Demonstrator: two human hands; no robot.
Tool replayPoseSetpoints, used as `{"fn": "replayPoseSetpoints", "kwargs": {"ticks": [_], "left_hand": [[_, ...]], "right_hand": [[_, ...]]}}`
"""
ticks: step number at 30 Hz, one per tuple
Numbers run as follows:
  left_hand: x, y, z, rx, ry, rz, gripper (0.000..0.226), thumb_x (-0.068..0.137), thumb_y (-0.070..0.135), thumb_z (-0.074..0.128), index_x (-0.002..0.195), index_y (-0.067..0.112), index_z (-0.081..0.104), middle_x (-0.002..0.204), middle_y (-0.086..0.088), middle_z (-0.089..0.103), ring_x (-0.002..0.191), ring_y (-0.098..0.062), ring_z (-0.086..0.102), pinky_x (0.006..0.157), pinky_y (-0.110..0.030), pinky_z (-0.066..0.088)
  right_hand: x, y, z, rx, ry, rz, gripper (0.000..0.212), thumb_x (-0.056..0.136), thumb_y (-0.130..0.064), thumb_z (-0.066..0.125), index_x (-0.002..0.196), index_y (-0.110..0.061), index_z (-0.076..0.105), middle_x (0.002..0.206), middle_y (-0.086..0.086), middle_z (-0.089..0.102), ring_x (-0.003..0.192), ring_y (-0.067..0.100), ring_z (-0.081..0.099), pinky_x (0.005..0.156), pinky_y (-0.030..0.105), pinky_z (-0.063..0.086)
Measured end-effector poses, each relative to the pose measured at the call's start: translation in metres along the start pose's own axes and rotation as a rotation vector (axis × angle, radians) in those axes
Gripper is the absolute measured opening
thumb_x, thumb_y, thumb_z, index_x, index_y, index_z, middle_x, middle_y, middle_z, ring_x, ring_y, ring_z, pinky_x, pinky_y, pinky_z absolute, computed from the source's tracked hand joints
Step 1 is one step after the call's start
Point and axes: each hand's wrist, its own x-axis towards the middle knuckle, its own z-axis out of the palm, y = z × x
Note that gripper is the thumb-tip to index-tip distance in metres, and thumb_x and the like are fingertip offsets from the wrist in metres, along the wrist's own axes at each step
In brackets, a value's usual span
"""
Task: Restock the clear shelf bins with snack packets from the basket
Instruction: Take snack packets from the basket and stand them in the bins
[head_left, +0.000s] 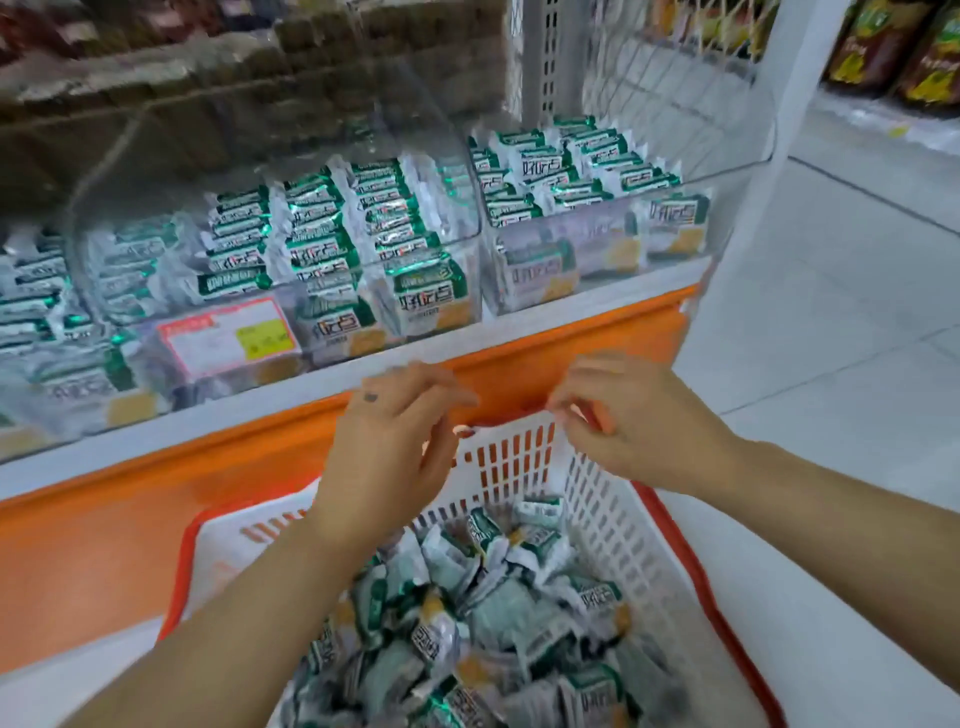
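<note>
Below my fingertips, loose snack packets (493, 613) fill the white basket (613, 519). I read the left hand (395, 447) above its far wall, fingers nearly straight and close together, holding nothing. The right hand (628, 421) sits beside it, fingers curled; blur prevents me telling whether they pinch anything. Beyond both fingertips, the clear shelf bins (597, 254) hold upright packet rows

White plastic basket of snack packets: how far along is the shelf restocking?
Done: the clear plastic shelf bins look packed with rows of green-and-white packets. In hand: nothing visible; left hand and right hand hover above the white lattice basket. Left: its heap of loose packets.
</note>
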Motion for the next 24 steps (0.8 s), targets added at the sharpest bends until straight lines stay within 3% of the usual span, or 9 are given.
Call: {"fn": "replayPoseSetpoints", "kwargs": {"ticks": [4,5,7,9,11,13,17,21,24], "left_hand": [[-0.063,-0.021,0.033,0.035,-0.242,-0.203,0.032,0.086,0.02,0.04,0.108,0.019,0.063,0.106,-0.005,0.061,0.091,-0.031,0.059,0.075,-0.042,0.048],[-0.074,-0.026,0.04,0.081,-0.297,-0.254,0.034,0.085,0.021,0.04,0.112,0.019,0.062,0.109,-0.008,0.06,0.094,-0.035,0.059,0.078,-0.048,0.049],[-0.088,-0.033,0.05,0.18,-0.386,-0.336,0.04,0.081,0.02,0.05,0.12,0.017,0.058,0.117,-0.016,0.057,0.106,-0.044,0.054,0.088,-0.059,0.047],[-0.095,-0.038,0.057,0.22,-0.44,-0.369,0.049,0.077,0.015,0.063,0.125,0.013,0.056,0.127,-0.021,0.053,0.12,-0.046,0.046,0.097,-0.064,0.039],[-0.098,-0.04,0.063,0.235,-0.478,-0.382,0.055,0.074,0.014,0.071,0.127,0.012,0.055,0.135,-0.018,0.05,0.127,-0.042,0.042,0.104,-0.064,0.034],[-0.099,-0.039,0.067,0.255,-0.478,-0.389,0.058,0.072,0.015,0.076,0.126,0.013,0.057,0.137,-0.016,0.049,0.128,-0.04,0.041,0.108,-0.063,0.027],[-0.1,-0.038,0.07,0.332,-0.521,-0.377,0.059,0.069,0.023,0.079,0.125,0.018,0.06,0.138,-0.016,0.048,0.13,-0.04,0.042,0.11,-0.058,0.017],[-0.092,-0.032,0.061,0.334,-0.661,-0.417,0.056,0.09,0.039,0.057,0.142,0.031,0.04,0.157,-0.008,0.016,0.146,-0.032,0.009,0.117,-0.052,-0.003],[-0.078,-0.024,0.046,0.277,-0.761,-0.46,0.052,0.096,0.044,0.045,0.145,0.038,0.029,0.159,0.001,0.002,0.147,-0.025,0.001,0.118,-0.049,-0.003]], "right_hand": [[-0.047,0.004,0.054,-0.099,-0.608,0.177,0.024,0.094,-0.021,0.049,0.113,-0.02,0.065,0.118,-0.003,0.06,0.104,0.013,0.056,0.087,0.032,0.047],[-0.053,0.004,0.066,-0.124,-0.777,0.208,0.022,0.093,-0.017,0.049,0.109,-0.018,0.064,0.119,0.001,0.059,0.103,0.018,0.057,0.086,0.034,0.048],[-0.064,0.004,0.088,-0.178,-1.035,0.223,0.013,0.088,-0.004,0.05,0.084,-0.014,0.056,0.096,0.008,0.057,0.085,0.025,0.057,0.074,0.036,0.049],[-0.077,0.008,0.107,-0.239,-1.195,0.239,0.018,0.085,0.005,0.051,0.095,-0.01,0.055,0.098,0.011,0.056,0.084,0.027,0.057,0.073,0.037,0.05],[-0.088,0.015,0.122,-0.272,-1.252,0.246,0.041,0.086,0.002,0.054,0.125,-0.011,0.05,0.12,0.013,0.056,0.102,0.031,0.059,0.084,0.043,0.051],[-0.095,0.019,0.131,-0.295,-1.245,0.254,0.05,0.086,-0.002,0.057,0.133,-0.013,0.043,0.125,0.013,0.055,0.107,0.032,0.058,0.087,0.043,0.051],[-0.097,0.021,0.135,-0.311,-1.182,0.233,0.042,0.084,-0.002,0.059,0.123,-0.012,0.047,0.112,0.013,0.058,0.097,0.03,0.06,0.076,0.036,0.051],[-0.092,0.013,0.124,-0.322,-1.232,0.172,0.013,0.083,-0.003,0.064,0.093,-0.009,0.058,0.104,0.011,0.059,0.092,0.026,0.059,0.073,0.036,0.051],[-0.089,0.003,0.111,-0.32,-1.234,0.107,0.018,0.088,-0.002,0.057,0.105,-0.006,0.058,0.111,0.011,0.057,0.101,0.027,0.054,0.078,0.038,0.049]]}}
